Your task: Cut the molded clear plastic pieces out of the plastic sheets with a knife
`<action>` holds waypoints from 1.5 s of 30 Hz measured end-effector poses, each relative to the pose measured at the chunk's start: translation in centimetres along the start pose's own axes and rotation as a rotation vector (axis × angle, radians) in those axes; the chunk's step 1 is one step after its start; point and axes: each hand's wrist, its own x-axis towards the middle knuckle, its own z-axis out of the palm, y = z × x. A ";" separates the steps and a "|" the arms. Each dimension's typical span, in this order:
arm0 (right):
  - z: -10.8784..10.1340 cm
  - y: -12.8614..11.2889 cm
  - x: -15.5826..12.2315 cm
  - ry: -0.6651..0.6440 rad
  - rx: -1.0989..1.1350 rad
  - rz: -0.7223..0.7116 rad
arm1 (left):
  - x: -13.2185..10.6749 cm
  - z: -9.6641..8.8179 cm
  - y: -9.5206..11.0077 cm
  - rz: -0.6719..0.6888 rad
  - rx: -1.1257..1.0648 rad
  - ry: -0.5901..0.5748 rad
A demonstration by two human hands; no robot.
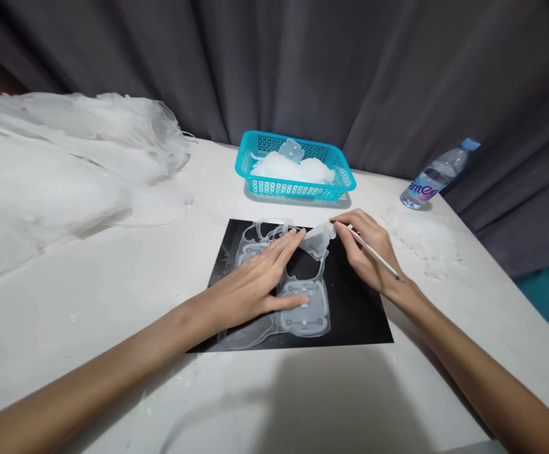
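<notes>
My left hand (267, 271) lies flat with fingers stretched over a translucent, rubbery moulded sheet (304, 309), its thumb on a rounded square pad. The sheet has thin looping edges and rests on a black mat (357, 309). Between the fingers of my right hand (366, 246) is a slim white pen-like tool (373, 252), its dark rear end reaching toward the wrist. The right fingertips meet a raised, whitish flap of film (319, 239) at the sheet's far end. Whether they also pinch that flap, I cannot tell. Part of the sheet is hidden under my left hand.
Behind the mat stands a turquoise basket (297, 189) holding white and translucent pieces. A large heap of translucent sheets (66, 170) covers the table's left side. At the right are a water bottle (437, 176) and whitish scraps (425, 236). A grey curtain (278, 69) hangs behind.
</notes>
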 end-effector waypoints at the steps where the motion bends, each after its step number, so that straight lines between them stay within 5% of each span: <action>1: -0.3 0.3 0.4 0.004 0.022 0.044 | 0.0 0.0 -0.1 -0.004 -0.007 0.001; 4: -1.4 -0.2 0.8 -0.083 0.131 0.130 | 0.0 0.1 -0.4 -0.028 -0.059 0.026; 8: -2.4 -2.8 0.2 -0.327 0.367 0.124 | 0.4 0.4 -0.4 -0.087 -0.179 0.275; 11: -2.4 -3.9 -0.5 -0.375 0.513 0.153 | 1.0 0.2 0.0 -0.045 -0.207 0.374; 18: -0.3 -2.6 -2.7 -0.034 0.277 0.120 | 1.1 -0.6 1.1 -0.127 -0.324 0.364; 26: 1.1 -2.5 -3.6 -0.143 0.141 -0.127 | 0.9 -0.2 1.1 -0.239 -0.636 0.337; 38: 1.2 -2.9 -3.8 -0.129 0.164 -0.196 | 0.9 -1.3 2.3 -0.185 -0.325 0.149; 45: 1.7 -2.4 -3.7 -0.097 0.023 -0.314 | 0.8 -0.6 2.0 -0.181 -0.305 0.140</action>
